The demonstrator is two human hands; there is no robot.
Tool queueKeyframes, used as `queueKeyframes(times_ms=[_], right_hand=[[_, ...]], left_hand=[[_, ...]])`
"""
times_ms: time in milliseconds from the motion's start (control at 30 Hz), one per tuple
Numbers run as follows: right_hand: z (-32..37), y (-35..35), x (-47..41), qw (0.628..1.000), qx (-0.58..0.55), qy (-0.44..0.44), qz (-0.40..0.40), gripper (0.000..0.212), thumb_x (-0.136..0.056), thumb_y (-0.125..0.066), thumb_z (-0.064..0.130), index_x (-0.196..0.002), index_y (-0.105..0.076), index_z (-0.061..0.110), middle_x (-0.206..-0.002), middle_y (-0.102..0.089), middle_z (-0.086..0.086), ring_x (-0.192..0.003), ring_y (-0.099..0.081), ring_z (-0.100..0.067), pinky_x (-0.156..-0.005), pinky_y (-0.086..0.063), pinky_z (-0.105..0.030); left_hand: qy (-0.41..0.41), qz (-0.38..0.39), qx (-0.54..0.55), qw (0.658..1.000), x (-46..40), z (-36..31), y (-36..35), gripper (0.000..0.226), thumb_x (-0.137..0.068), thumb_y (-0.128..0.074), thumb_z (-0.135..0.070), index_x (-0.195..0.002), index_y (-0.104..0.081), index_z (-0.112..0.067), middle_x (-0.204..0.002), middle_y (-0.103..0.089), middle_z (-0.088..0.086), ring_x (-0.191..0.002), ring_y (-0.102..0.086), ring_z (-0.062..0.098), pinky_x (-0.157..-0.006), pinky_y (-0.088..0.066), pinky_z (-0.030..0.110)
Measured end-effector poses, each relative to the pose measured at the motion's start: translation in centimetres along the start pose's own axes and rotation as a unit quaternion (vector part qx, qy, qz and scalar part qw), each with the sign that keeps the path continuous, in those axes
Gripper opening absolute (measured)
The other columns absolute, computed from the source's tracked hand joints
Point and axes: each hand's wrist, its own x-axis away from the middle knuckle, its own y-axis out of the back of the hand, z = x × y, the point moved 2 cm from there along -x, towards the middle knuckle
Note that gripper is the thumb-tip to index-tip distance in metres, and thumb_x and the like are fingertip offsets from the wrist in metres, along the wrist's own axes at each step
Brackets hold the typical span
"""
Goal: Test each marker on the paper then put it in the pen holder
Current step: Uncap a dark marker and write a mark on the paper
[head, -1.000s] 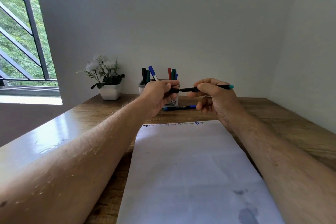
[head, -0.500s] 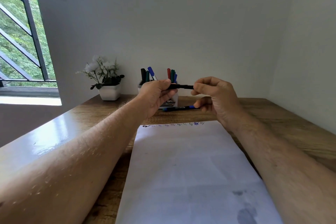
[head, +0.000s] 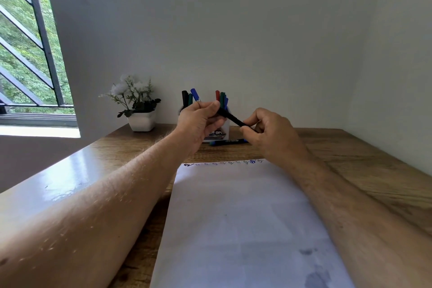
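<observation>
A black marker [head: 232, 119] slants in the air between both hands, above the far end of the white paper [head: 238, 215]. My left hand [head: 201, 121] pinches its upper left end. My right hand [head: 268, 134] grips the lower right end; that end is hidden in the fingers. Behind my left hand stands the white pen holder [head: 221, 132] with several markers in it, partly covered. A blue-capped marker [head: 228, 141] lies on the desk in front of the holder. Small test scribbles run along the paper's far edge.
A white pot of white flowers [head: 140, 110] stands at the back left of the wooden desk [head: 364, 163]. Walls close the desk behind and to the right. A barred window is at the left.
The marker was level with its teal end showing past my right hand. Now it tilts down to the right, the teal end is hidden, and my left hand has risen slightly.
</observation>
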Motion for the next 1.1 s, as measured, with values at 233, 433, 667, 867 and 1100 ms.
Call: queueKeyframes(times_ms=[233,433,667,867,1100], right_hand=[[0.3,-0.5,-0.1,1.000,-0.005,-0.016,0.013,0.013,-0.093,-0.063,0.031,-0.089,-0.063,0.019,-0.068,-0.064,0.002,-0.048,-0.048,-0.006,-0.045,-0.036,-0.019],[0.3,-0.7,-0.3,0.999,-0.035,-0.030,0.012,0.014,-0.093,-0.062,0.029,-0.085,-0.062,0.017,-0.058,-0.056,0.004,-0.042,-0.041,-0.006,-0.039,-0.033,-0.017],[-0.2,-0.5,-0.4,0.997,-0.059,-0.049,0.021,0.015,-0.092,-0.061,0.031,-0.083,-0.061,0.019,-0.062,-0.059,0.001,-0.047,-0.046,-0.010,-0.048,-0.035,-0.025],[0.2,-0.3,-0.5,0.997,-0.063,-0.048,0.006,0.016,-0.096,-0.056,0.026,-0.089,-0.062,0.013,-0.051,-0.060,0.003,-0.036,-0.047,-0.001,-0.037,-0.034,-0.012],[-0.4,-0.5,-0.4,0.999,0.024,-0.042,0.008,0.016,-0.095,-0.060,0.035,-0.091,-0.071,0.025,-0.077,-0.071,0.009,-0.067,-0.062,0.001,-0.057,-0.042,-0.021]], left_hand=[[0.011,-0.007,-0.001,1.000,-0.2,0.1,-0.2,0.005,-0.091,-0.065,-0.003,-0.089,-0.060,-0.005,-0.071,-0.075,0.007,-0.076,-0.074,0.021,-0.058,-0.061,0.024],[0.013,-0.010,-0.001,1.000,-0.1,-0.2,-0.3,0.008,-0.092,-0.063,-0.002,-0.087,-0.058,-0.005,-0.081,-0.072,0.012,-0.082,-0.072,0.024,-0.054,-0.058,0.022],[0.003,0.008,-0.008,1.000,0.0,0.0,-0.7,0.006,-0.092,-0.063,-0.003,-0.094,-0.058,-0.005,-0.098,-0.072,0.017,-0.085,-0.073,0.023,-0.057,-0.058,0.023],[-0.036,0.056,-0.080,0.995,0.7,0.7,-3.0,0.055,-0.087,-0.071,-0.004,-0.130,-0.038,-0.014,-0.110,-0.068,0.026,-0.085,-0.074,0.026,-0.066,-0.061,0.033],[-0.141,-0.011,-0.189,0.972,0.9,-0.2,-2.2,0.049,-0.087,-0.073,-0.011,-0.122,-0.042,-0.026,-0.096,-0.073,0.013,-0.072,-0.075,0.018,-0.064,-0.061,0.032]])
